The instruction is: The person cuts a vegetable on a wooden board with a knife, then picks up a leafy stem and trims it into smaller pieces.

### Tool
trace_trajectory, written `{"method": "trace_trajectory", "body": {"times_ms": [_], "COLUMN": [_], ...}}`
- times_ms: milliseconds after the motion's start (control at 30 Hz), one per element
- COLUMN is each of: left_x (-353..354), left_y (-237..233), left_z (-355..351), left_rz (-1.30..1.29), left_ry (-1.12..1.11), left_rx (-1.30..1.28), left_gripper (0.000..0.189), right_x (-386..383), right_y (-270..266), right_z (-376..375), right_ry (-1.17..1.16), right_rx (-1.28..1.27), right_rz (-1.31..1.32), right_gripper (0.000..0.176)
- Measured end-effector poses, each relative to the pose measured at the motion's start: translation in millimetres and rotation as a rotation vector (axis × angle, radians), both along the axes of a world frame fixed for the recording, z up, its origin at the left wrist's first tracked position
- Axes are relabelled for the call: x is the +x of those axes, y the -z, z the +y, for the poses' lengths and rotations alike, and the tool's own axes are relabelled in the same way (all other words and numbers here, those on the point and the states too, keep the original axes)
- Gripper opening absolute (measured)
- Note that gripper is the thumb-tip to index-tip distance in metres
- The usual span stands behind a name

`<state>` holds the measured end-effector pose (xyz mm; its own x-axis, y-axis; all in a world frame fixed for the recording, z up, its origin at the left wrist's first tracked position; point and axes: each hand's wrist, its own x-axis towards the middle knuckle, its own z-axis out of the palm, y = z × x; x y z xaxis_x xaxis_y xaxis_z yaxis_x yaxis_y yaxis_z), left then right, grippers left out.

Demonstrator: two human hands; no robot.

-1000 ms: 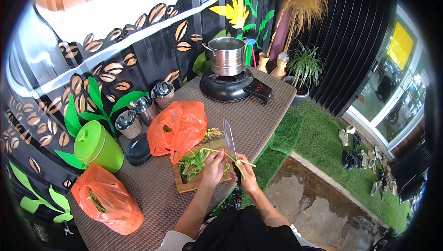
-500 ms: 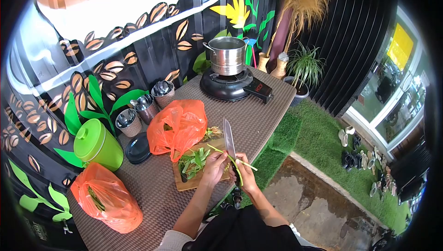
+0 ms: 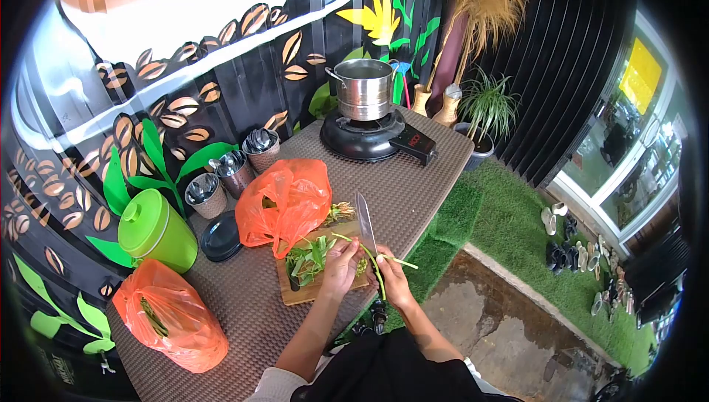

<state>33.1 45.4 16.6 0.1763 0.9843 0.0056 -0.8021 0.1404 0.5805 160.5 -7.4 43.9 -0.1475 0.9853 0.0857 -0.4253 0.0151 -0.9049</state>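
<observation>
The green stem (image 3: 371, 253) has dipped a little since the earlier frame, its free end now poking further past the surface's edge, and the knife (image 3: 365, 223) has slid slightly back toward the person. The left hand (image 3: 341, 267) pinches the stem over the wooden cutting board (image 3: 310, 295). The right hand (image 3: 391, 280) is closed around the knife's handle, with the blade upright against the stem. Leafy greens (image 3: 310, 254) lie on the board, which sits at the surface's (image 3: 413, 188) near edge. An orange bag (image 3: 284, 202) touches the board's far side. A green bin (image 3: 151, 232) stands toward the left edge, and a steel pot (image 3: 362, 88) sits on a stove (image 3: 362, 140) at the far corner.
</observation>
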Motion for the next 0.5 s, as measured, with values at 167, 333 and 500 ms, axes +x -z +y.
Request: {"method": "trace_trajectory", "body": {"times_ms": [167,333,500], "left_x": [-0.8,-0.4,2.0], "left_y": [-4.3,-6.2,-21.1], "left_z": [-4.7,-4.8,-5.3], "left_rz": [0.042,0.048,0.048], "left_ry": [-0.025,-0.031,-0.044], "left_rx": [0.035,0.006,-0.014], "left_gripper": [0.006,0.007,0.010], "right_x": [-4.2,-6.4,-2.0], "right_y": [-3.5,0.0,-1.3], "right_z": [-0.5,0.8,3.4], "right_ry": [0.061,0.020,0.105], "right_rx": [0.000,0.035,-0.012], "right_rz": [-0.106,-0.012,-0.039], "right_gripper": [0.029,0.026,0.026]}}
